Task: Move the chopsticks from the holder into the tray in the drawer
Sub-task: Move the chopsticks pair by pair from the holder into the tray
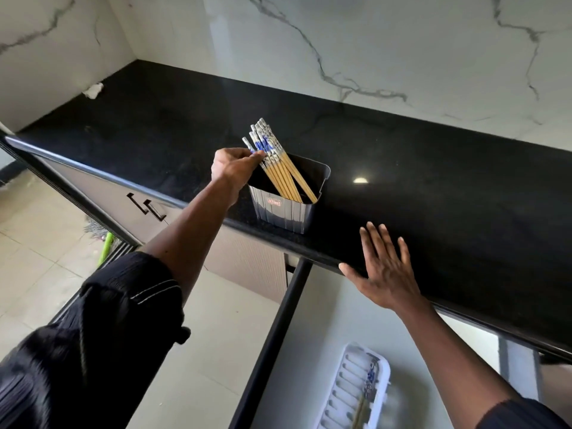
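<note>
A grey ribbed holder [283, 213] stands near the front edge of the black countertop [402, 181]. Several wooden chopsticks [280, 168] with blue-and-white patterned tops lean out of it to the upper left. My left hand [233, 168] pinches the top of one of these chopsticks between thumb and fingers. My right hand [383, 267] lies flat with spread fingers on the counter's front edge, holding nothing. Below, in the open drawer [309, 351], a white slotted tray [346, 394] holds a chopstick [368, 388].
Marble-patterned walls rise behind the counter. A crumpled white scrap [93, 90] lies in the far left corner. Cabinet doors with dark handles [148, 205] sit below the counter at left. A green stick [105, 249] stands on the tiled floor.
</note>
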